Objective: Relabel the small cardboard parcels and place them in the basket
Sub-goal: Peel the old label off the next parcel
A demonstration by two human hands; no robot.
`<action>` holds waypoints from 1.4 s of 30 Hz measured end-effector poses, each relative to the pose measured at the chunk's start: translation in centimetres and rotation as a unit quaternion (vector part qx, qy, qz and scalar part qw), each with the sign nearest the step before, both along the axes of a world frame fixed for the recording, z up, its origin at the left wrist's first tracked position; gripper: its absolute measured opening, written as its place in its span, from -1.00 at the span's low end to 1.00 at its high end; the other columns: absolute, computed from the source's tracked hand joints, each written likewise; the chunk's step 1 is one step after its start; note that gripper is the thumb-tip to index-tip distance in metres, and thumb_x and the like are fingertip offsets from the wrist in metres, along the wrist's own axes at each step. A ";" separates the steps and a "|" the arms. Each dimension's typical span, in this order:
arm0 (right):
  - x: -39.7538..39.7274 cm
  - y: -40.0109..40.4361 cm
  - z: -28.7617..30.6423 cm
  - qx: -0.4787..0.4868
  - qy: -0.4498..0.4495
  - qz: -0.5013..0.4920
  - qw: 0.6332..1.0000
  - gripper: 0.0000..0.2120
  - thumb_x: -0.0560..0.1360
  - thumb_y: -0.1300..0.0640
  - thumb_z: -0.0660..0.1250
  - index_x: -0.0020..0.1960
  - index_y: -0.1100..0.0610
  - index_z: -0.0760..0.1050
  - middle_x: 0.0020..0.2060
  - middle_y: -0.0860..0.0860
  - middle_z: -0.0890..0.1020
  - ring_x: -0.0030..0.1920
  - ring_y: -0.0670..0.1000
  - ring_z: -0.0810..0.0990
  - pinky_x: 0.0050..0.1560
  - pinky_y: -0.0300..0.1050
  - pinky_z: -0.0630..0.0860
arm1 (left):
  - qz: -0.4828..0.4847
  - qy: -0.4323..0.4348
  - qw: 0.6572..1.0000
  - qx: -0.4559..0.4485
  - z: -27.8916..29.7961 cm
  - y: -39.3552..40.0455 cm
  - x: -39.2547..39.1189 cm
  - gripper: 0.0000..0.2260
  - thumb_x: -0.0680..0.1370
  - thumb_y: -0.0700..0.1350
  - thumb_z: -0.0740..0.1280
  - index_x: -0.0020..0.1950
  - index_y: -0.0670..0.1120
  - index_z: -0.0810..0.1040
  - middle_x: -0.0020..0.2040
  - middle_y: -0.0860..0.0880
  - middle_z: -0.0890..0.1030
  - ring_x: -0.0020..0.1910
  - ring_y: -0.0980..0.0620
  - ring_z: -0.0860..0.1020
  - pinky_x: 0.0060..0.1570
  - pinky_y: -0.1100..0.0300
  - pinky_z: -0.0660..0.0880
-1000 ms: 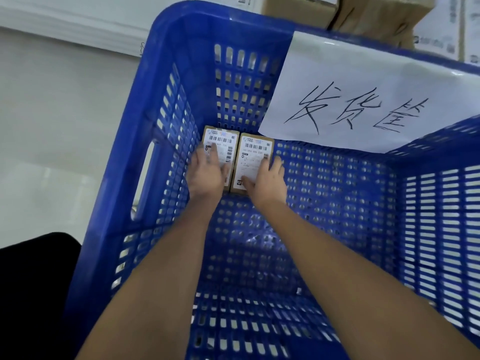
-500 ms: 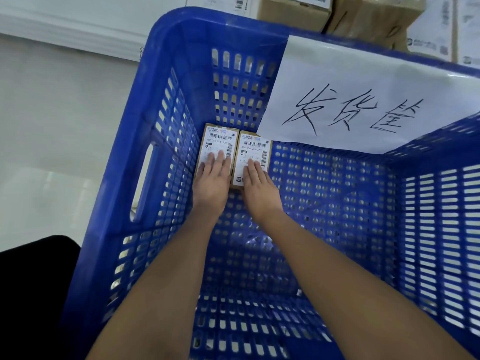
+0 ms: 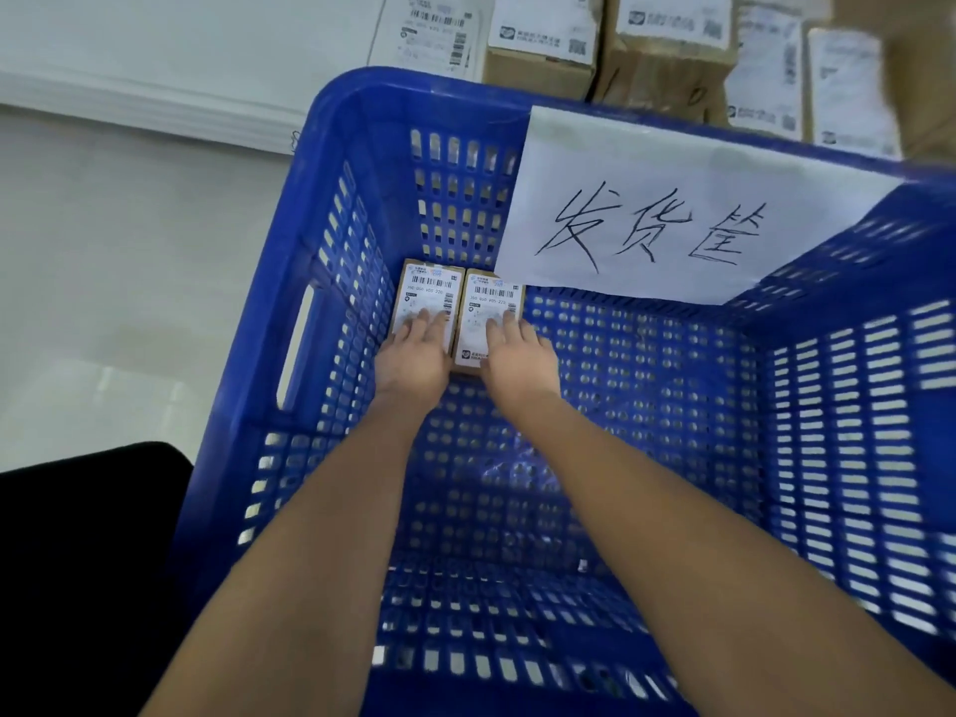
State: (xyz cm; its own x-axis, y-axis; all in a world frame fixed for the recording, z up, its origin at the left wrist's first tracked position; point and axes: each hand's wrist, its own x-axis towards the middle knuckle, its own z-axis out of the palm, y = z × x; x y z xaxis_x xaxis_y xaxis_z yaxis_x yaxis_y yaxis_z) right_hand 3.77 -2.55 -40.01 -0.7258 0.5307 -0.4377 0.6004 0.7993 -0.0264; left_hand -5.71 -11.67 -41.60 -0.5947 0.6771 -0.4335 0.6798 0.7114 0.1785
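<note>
The head view looks down into a deep blue basket (image 3: 289, 282) with slotted walls and a perforated floor. Two small cardboard parcels lie flat on the basket floor, tucked into its far left corner, side by side and touching along their long edges. The left parcel (image 3: 427, 289) sits just beside the basket's left wall, and the right parcel (image 3: 491, 307) lies next to it, toward the basket's middle. Each carries a white shipping label with a barcode facing up. Both bare forearms reach down from the basket's near rim to that corner. The left hand (image 3: 414, 359) lies palm down on the near half of the left parcel, its grip released, with straight fingers resting flat on the label. The right hand (image 3: 517, 362) lies the same way on the near right part of the right parcel, its grip likewise released, fingers extended over the label. The two hands are close together but apart, with a strip of the right parcel's label showing between them. A white paper sign (image 3: 672, 199) with black handwritten characters hangs over the basket's far rim and covers part of the inner far wall, its lower left corner just above the right parcel. Beyond the basket's far rim stand larger labelled cardboard boxes (image 3: 543, 49). To the left of the basket lies a pale floor (image 3: 103, 302).
</note>
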 end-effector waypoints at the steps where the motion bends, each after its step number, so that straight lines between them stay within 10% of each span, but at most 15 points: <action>1: 0.3 0.1 0.7 0.003 0.002 -0.010 1.000 -0.41 0.60 0.10 0.20 0.53 0.19 0.02 0.50 0.16 0.16 0.45 0.15 0.18 0.38 0.04 0.23 | -0.004 0.005 1.000 -0.011 0.7 -0.1 0.2 -0.50 0.67 -0.07 0.07 0.58 -0.09 0.01 0.58 -0.10 0.06 0.55 -0.08 0.05 0.44 -0.02 0.17; 9: 3.1 1.2 7.3 0.046 0.003 -0.082 0.996 -0.55 0.64 0.00 0.04 0.45 0.20 0.16 0.36 0.15 0.33 0.35 0.15 0.32 0.26 0.01 0.31 | -0.018 0.028 0.996 -0.079 7.9 0.2 1.7 -0.48 0.66 -0.04 0.09 0.57 -0.13 0.00 0.54 -0.14 0.14 0.48 -0.14 0.19 0.32 -0.03 0.29; 26: 3.8 8.0 23.7 0.160 0.119 -0.113 0.973 -0.58 0.64 0.01 0.04 0.42 0.20 0.21 0.35 0.16 0.33 0.33 0.15 0.33 0.26 0.03 0.30 | -0.106 0.216 0.968 0.071 25.4 8.1 1.8 -0.62 0.63 -0.05 0.10 0.42 -0.17 0.29 0.35 -0.15 0.39 0.33 -0.12 0.35 0.22 0.04 0.31; 42: -3.3 13.4 24.2 0.152 0.168 -0.145 0.963 -0.56 0.64 -0.04 0.01 0.42 0.19 0.22 0.35 0.15 0.36 0.33 0.13 0.34 0.26 0.02 0.30 | -0.091 0.229 0.966 0.079 24.5 15.6 -2.5 -0.53 0.63 0.00 0.15 0.49 -0.14 0.18 0.40 -0.13 0.35 0.39 -0.09 0.30 0.30 0.06 0.28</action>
State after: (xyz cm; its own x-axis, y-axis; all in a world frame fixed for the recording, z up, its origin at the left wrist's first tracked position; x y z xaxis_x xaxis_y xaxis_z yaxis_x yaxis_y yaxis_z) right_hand 0.49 10.85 -15.86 -0.6017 0.7987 0.0035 0.7977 0.6011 -0.0496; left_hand -8.22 3.97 -17.06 -0.5642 0.8249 -0.0358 0.8246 0.5607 -0.0753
